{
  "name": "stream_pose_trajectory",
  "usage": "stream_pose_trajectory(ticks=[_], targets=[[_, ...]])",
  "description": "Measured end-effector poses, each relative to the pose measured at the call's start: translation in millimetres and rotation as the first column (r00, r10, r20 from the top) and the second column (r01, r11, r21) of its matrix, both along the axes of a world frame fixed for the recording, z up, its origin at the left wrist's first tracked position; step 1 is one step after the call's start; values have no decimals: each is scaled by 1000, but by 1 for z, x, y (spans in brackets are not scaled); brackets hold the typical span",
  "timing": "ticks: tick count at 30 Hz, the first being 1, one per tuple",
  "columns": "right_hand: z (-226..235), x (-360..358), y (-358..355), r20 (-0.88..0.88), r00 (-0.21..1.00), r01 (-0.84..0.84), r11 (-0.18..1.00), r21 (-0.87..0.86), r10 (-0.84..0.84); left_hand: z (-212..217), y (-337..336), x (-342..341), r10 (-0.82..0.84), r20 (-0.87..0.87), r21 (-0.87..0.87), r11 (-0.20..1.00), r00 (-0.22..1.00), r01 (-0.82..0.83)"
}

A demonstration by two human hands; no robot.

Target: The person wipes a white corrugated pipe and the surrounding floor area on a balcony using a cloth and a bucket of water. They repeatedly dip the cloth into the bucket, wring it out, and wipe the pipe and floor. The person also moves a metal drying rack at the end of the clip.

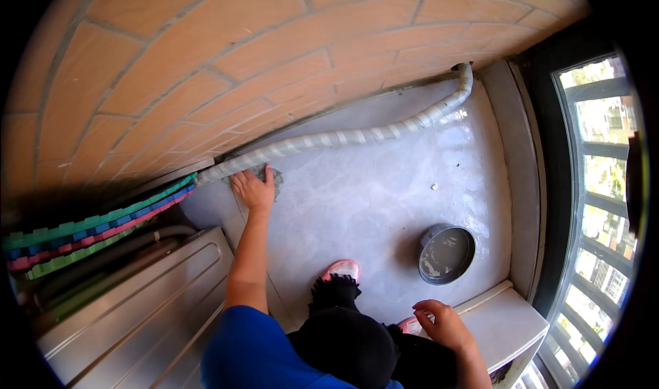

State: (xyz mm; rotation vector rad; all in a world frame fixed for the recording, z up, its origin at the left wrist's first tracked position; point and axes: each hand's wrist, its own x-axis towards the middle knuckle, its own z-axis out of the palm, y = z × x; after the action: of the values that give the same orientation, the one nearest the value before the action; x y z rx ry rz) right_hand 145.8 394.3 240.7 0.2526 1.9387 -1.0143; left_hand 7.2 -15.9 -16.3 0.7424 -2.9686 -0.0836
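Observation:
Out at the end of my stretched left arm, my left hand [254, 189] presses a grey-green cloth [278, 181] against the pale floor. Its fingers lie over the cloth, which shows mainly past the thumb. Just beyond the fingertips runs a ribbed hose [322, 140] wrapped in whitish strips, along the foot of the brick wall. Near my right knee, my right hand [445, 326] hangs with loosely bent fingers, a gap between thumb and forefinger. Nothing shows in it. A round grey basin [447, 254] with a wet-looking inside stands on the floor ahead of that hand.
Stacked foam mats [103, 224] in green, blue and pink lean by the wall at left, above a metallic ribbed panel [147, 306]. A light ledge [504, 324] is at lower right, beside a barred window [600, 183]. A small white bit [434, 186] lies on the floor.

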Motion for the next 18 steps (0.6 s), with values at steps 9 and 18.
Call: stream_pose_trajectory(ticks=[9,18], targets=[[-6,1,0,-44,998,34,999,9,-33,-18,-34,-8,64,-117,-76,994,991,-73],[-12,1,5,-76,997,-4,999,53,8,-27,-32,9,-43,-311,-10,999,950,42]])
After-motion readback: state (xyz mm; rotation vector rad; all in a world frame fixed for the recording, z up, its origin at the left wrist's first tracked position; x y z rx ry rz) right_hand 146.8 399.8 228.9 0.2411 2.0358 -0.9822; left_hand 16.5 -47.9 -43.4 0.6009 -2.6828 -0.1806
